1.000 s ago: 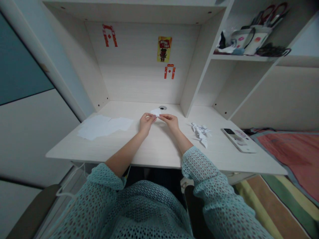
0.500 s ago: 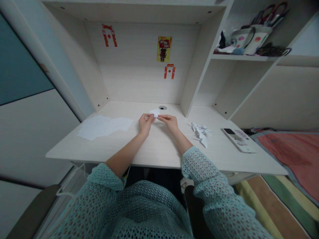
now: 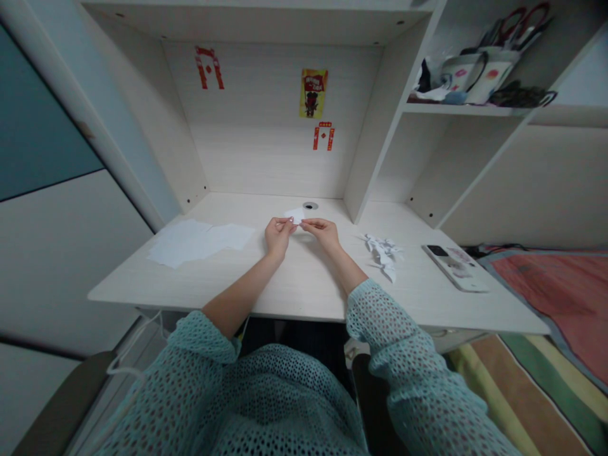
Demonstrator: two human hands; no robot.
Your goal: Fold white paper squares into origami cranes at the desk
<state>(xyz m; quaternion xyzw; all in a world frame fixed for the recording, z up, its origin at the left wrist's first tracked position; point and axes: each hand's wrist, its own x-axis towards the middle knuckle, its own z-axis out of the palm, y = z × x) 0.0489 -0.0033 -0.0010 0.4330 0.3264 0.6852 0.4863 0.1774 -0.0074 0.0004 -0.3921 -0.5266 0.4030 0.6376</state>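
A small piece of white paper point(image 3: 297, 214) is held between both hands near the back of the desk. My left hand point(image 3: 278, 235) pinches its left side, fingers closed. On the right side, my right hand point(image 3: 325, 234) grips the paper's edge between thumb and fingertips. The fingers partly cover the paper, so its exact shape is hard to make out. Flat white paper sheets point(image 3: 190, 242) lie overlapping to the left. Several folded white paper pieces point(image 3: 382, 254) sit in a small heap to the right of my right forearm.
A phone point(image 3: 454, 268) lies at the right of the white desk point(image 3: 304, 291). Just behind the hands is a round cable hole point(image 3: 310, 206). An upright divider point(image 3: 380, 126) rises at the right, and cups point(image 3: 489, 76) with scissors stand on the shelf.
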